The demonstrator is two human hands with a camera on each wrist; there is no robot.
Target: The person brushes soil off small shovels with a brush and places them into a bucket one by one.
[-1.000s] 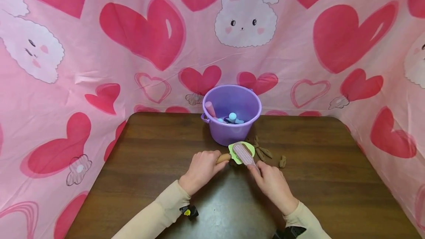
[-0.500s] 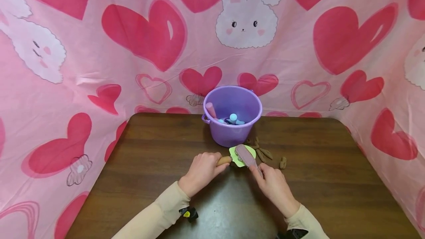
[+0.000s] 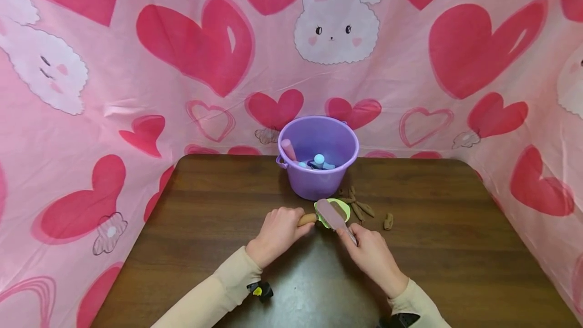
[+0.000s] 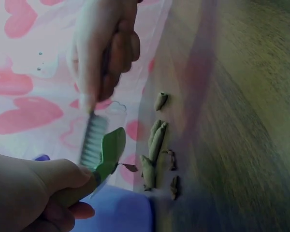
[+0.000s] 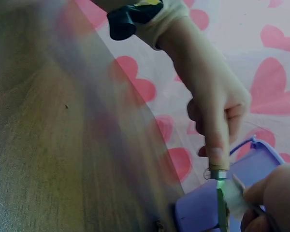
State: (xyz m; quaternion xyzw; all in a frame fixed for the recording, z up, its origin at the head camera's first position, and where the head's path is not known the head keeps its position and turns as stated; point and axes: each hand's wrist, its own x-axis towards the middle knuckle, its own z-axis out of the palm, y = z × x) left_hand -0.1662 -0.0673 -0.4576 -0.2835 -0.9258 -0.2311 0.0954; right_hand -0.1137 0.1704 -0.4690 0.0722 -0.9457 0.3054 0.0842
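Note:
My left hand (image 3: 279, 231) grips the wooden handle (image 3: 307, 219) of a small green trowel (image 3: 347, 206), held up over the table in front of the bucket. Some brown stuff shows on the blade's face. My right hand (image 3: 374, 254) pinches the handle of a mauve brush (image 3: 331, 214), which lies across the blade near its handle end. In the left wrist view the brush's pale bristles (image 4: 93, 140) face the green blade (image 4: 113, 144), and a brown flake (image 4: 129, 167) hangs beside its edge. In the right wrist view the trowel is seen edge-on beside the blurred brush.
A purple bucket (image 3: 314, 183) stands just behind the trowel, with a pink-handled item (image 3: 288, 150) and light blue pieces inside. Several brown clay-like lumps (image 3: 363, 210) lie right of the bucket on the dark wooden table (image 3: 218, 191). One lump (image 3: 388, 221) lies apart.
The brush has shifted left across the blade toward the trowel's handle and tilted, so its smooth back now faces up. My left hand has barely moved.

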